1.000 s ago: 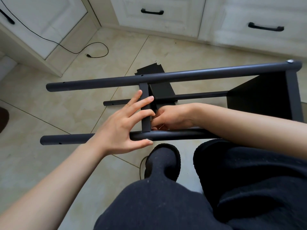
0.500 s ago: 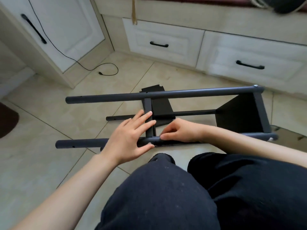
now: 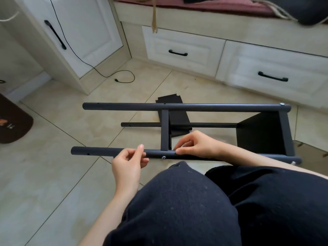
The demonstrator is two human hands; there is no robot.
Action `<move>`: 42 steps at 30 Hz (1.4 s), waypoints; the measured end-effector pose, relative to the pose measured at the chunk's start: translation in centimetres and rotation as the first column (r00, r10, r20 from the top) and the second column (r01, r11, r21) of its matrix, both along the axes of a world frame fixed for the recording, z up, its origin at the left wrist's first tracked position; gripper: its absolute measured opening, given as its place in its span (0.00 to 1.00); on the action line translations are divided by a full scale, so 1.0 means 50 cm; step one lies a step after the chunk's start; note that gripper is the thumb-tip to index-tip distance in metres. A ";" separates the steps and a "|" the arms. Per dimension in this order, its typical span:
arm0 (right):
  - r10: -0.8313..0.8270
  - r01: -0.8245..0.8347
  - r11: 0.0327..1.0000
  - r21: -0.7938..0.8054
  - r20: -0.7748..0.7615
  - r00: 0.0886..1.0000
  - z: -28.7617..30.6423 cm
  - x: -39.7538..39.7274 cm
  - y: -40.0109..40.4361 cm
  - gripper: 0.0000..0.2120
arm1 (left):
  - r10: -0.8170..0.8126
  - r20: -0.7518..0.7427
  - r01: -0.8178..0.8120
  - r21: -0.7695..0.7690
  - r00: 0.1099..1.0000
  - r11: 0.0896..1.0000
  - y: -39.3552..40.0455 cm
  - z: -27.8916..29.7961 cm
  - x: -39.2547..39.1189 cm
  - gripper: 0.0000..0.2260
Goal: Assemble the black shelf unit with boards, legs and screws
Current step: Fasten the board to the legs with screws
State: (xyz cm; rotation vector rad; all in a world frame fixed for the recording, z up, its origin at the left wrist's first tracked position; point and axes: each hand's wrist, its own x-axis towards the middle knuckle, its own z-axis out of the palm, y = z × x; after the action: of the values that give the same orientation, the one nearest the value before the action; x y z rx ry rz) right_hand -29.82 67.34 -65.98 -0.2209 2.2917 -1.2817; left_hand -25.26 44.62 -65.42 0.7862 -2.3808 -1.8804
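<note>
Two hands meet on the near leg (image 3: 99, 151): my left hand (image 3: 128, 162) curls its fingers round the tube, and my right hand (image 3: 194, 145) pinches it just right of the middle board (image 3: 164, 130), beside a screw (image 3: 163, 157). The shelf unit (image 3: 262, 129) lies on its side on the floor (image 3: 53, 139), before my knees. I judge the tubes stiff, light and smooth; I would hold near the joints. A loose board (image 3: 174, 110) lies beyond, and a cable (image 3: 113, 75) trails far left, well apart.
</note>
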 end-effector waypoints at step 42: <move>-0.064 0.370 0.790 0.488 -0.536 0.842 0.091 -0.156 0.084 0.11 | 0.030 0.100 -0.097 0.786 0.995 0.611 0.021 -0.001 -0.075 0.18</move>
State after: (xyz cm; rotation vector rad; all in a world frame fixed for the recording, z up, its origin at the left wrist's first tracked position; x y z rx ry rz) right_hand -37.63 71.52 -61.43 -0.0579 3.1221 -0.5873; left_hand -28.99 45.68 -65.45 0.9381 -1.3863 -2.9262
